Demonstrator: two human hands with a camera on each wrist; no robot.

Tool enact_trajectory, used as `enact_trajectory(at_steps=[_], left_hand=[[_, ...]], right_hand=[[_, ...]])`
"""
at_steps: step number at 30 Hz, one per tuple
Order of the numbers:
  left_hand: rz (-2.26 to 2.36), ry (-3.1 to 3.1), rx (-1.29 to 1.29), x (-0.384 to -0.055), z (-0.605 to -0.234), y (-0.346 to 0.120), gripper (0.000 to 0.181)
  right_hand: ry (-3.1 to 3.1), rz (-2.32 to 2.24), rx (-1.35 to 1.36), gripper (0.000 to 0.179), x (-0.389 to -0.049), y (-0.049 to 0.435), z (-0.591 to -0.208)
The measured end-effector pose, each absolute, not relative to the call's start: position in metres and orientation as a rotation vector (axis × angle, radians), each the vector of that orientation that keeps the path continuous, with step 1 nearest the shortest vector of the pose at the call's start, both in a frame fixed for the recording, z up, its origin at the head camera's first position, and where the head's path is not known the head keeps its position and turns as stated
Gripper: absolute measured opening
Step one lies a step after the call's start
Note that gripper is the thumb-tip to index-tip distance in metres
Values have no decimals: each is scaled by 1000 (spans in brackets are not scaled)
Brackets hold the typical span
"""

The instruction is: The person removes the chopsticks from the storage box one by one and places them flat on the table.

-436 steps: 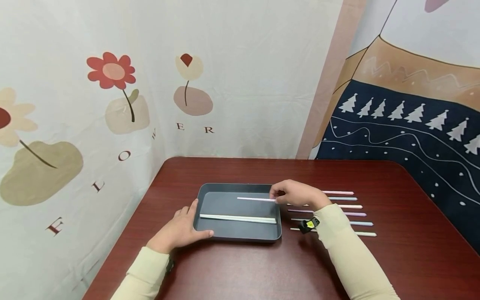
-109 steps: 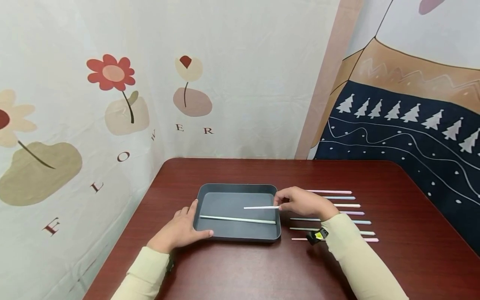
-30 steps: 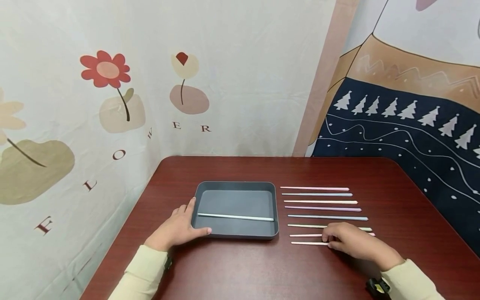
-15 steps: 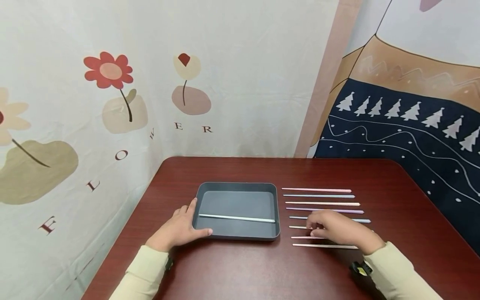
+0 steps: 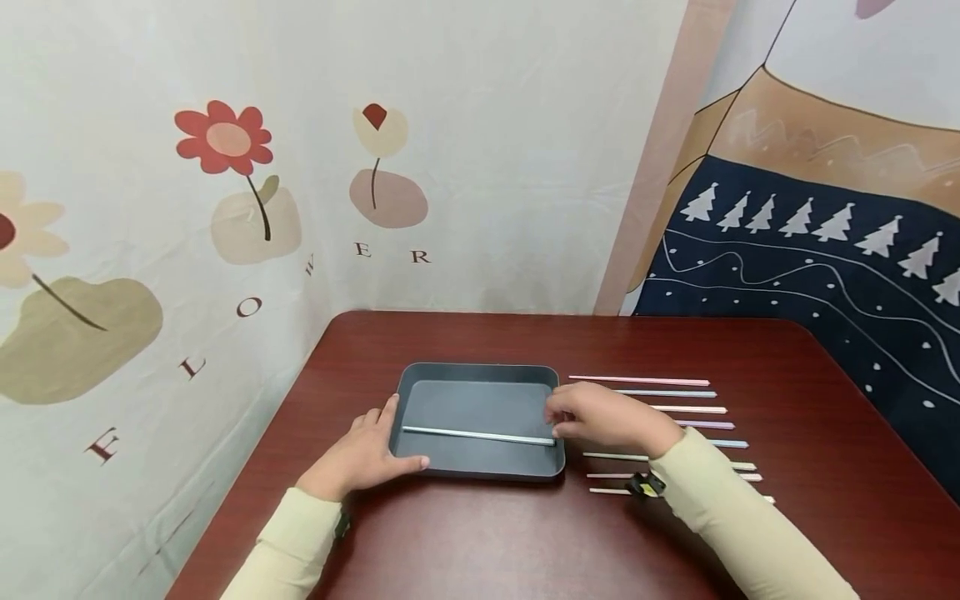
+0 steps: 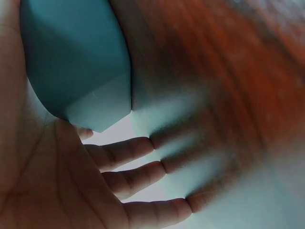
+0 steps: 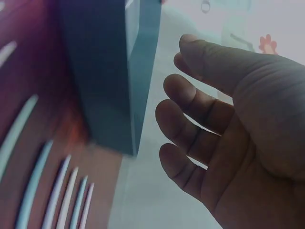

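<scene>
A dark grey rectangular tray (image 5: pixel 480 473) lies on the table with a pale green-white chopstick (image 5: pixel 480 436) lengthwise inside. My left hand (image 5: pixel 360 454) rests against the tray's left side, thumb on the front rim and fingers extended. In the left wrist view its spread fingers (image 6: pixel 157 213) lie beside the tray's corner. Over the tray's right rim hovers my right hand (image 5: pixel 603 414), close to the chopstick's thick end. The right wrist view shows its thumb and fingers (image 7: pixel 170 116) apart, with nothing between them, next to the tray wall (image 7: pixel 102 81).
Right of the tray, several chopsticks lie in a roughly parallel row, from a pink one (image 5: pixel 637 380) at the back to a white one (image 5: pixel 609 492) in front. My right forearm (image 5: pixel 720 492) crosses above them. A printed cloth (image 5: pixel 487 167) hangs behind the table (image 5: pixel 465 542).
Compared with earlier, fewer chopsticks are in the tray and more lie on the table. The right hand released a white chopstick at the row's front, then moved left to the tray. The left hand stayed.
</scene>
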State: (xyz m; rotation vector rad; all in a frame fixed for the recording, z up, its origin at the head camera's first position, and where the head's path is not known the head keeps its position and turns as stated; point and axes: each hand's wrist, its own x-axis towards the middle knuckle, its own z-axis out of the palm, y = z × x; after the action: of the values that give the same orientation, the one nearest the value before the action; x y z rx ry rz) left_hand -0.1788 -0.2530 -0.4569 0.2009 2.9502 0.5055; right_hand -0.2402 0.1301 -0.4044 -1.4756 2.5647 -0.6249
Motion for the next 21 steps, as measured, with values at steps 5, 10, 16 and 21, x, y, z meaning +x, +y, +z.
enact_trajectory(at_steps=[5,10,16,21], left_hand=[[494,2952,194,-181,-457,-252,130],[494,2954,194,-181,-458,-251,129],[492,2958,194,-181,-459,-251,128],[484,2955,192,-181,-459,-250,129]], right_hand=[[2501,-617,-1518,6,-255,101,-400],[2440,-600,-1514,6,-269,76,-406],[2388,-538,-1566,7,-279,47,-415],[2378,-494,-1532,6,-281,26,-417]])
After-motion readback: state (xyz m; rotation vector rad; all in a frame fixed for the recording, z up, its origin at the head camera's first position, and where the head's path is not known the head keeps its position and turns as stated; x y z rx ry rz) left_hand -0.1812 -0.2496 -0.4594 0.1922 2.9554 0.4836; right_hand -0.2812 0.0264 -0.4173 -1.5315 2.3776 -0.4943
